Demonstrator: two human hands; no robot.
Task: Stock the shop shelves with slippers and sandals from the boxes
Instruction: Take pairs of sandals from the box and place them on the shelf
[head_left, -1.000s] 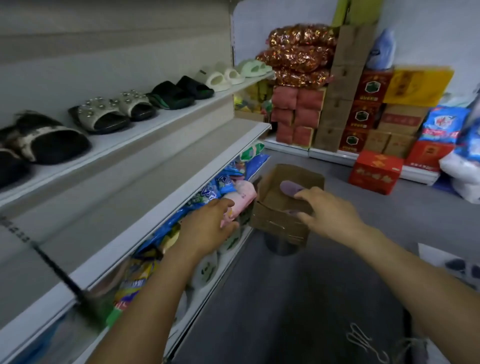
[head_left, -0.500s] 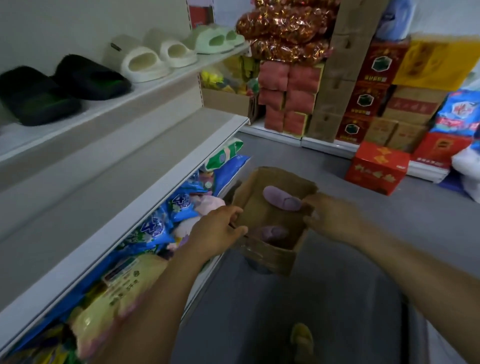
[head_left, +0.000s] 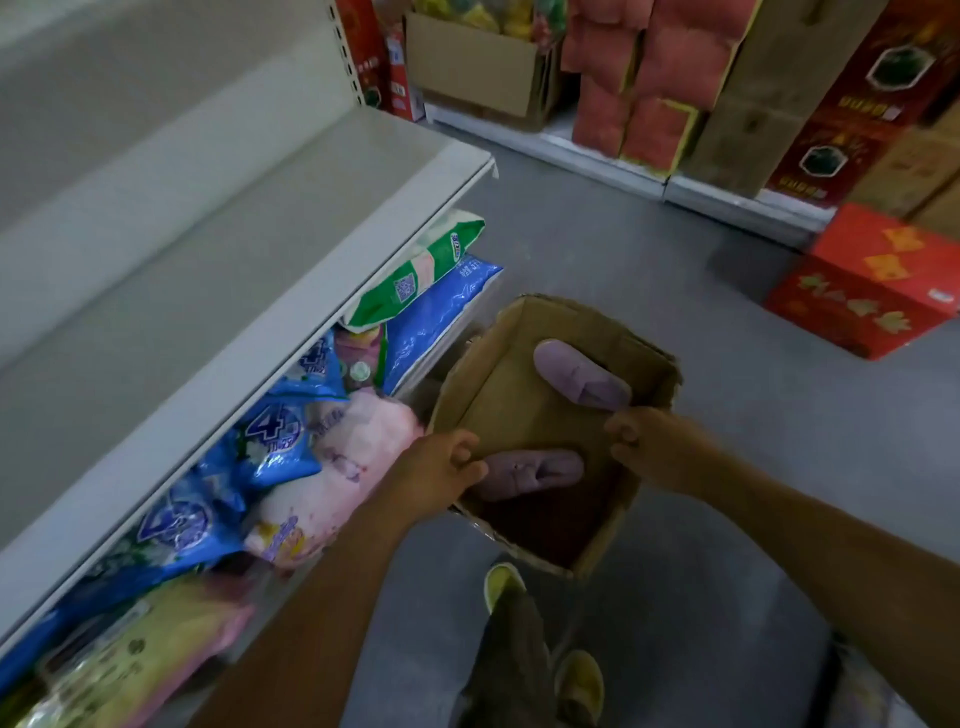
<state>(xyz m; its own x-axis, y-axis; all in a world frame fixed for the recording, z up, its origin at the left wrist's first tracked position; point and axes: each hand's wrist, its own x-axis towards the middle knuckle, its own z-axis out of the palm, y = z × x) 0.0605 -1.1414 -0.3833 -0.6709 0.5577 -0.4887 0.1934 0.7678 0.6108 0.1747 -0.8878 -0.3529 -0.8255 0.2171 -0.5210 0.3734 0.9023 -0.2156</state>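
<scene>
An open cardboard box (head_left: 514, 395) stands on the floor beside the shelving. Inside it lie two lilac slippers: one (head_left: 579, 382) rests high against the far right wall, the other (head_left: 535, 470) lies lower at the near left. My left hand (head_left: 441, 467) grips the lower slipper at the box's left edge. My right hand (head_left: 660, 447) pinches the near end of the upper slipper at the box's right wall. The bare white shelf (head_left: 218, 291) runs along the left.
Blue, pink and green bagged goods (head_left: 311, 441) fill the bottom shelf beside the box. A red carton (head_left: 867, 283) sits on the grey floor at right. Stacked cartons and pink packs (head_left: 654, 78) line the far wall. My feet in yellow slippers (head_left: 501, 582) stand below the box.
My view has tilted down and closer; the upper slipper shelf has left the frame. My left hand moved from the shelf goods to the box and took the lower slipper.
</scene>
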